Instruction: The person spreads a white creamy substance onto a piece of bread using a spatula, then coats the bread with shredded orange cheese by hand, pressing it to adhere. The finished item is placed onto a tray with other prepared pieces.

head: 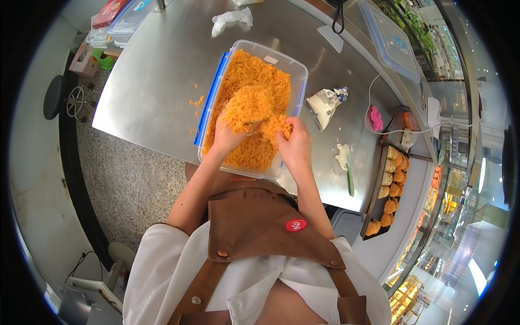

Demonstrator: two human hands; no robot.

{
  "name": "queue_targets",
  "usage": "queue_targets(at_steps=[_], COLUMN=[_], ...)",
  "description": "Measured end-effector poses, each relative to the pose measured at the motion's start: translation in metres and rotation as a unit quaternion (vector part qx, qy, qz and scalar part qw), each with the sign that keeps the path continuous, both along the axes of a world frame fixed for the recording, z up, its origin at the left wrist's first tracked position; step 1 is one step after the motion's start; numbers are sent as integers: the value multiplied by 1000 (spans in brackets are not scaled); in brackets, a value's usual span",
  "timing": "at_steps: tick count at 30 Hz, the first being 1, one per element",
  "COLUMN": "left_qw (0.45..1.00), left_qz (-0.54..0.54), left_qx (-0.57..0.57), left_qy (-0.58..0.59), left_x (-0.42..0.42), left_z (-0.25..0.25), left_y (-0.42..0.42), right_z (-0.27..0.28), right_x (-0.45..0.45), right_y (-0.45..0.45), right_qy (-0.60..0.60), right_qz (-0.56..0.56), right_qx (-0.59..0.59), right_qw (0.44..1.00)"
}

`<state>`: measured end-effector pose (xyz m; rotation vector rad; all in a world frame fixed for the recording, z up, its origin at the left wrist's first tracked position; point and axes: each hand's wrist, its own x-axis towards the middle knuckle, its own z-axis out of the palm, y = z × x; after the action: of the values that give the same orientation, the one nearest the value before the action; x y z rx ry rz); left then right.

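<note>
Before me stands a clear plastic box with a blue latch strip along its left side, filled with fluffy orange floss that looks like meat floss. My left hand cradles a rounded, floss-covered lump above the middle of the box. The floss hides what is inside that lump. Close on its right, my right hand pinches a loose clump of floss between thumb and fingers, over the box's right side.
Right of the box lie a piping bag of white cream and a cream-smeared spatula with a green handle. A dark tray of coated buns sits at the steel table's right edge. A crumpled plastic glove lies beyond the box.
</note>
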<state>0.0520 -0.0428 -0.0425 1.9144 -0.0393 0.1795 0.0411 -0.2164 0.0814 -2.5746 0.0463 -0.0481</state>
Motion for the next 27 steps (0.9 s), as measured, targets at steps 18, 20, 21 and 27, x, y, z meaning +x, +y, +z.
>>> queue_targets(at_steps=[18, 20, 21, 27], left_qw=[999, 999, 999, 997], left_qz=[-12, -17, -3, 22], left_qx=[39, 34, 34, 71], left_qy=[3, 6, 5, -9], left_x=[-1, -1, -2, -7], left_z=[-4, -5, -5, -10], left_y=[1, 1, 1, -1], right_z=[-30, -27, -25, -10], right_x=[3, 3, 8, 39], right_y=[28, 27, 21, 11], right_qy=[-107, -97, -104, -104], right_qz=[65, 72, 49, 32], right_qx=[186, 212, 242, 315], right_qw=[975, 970, 963, 943])
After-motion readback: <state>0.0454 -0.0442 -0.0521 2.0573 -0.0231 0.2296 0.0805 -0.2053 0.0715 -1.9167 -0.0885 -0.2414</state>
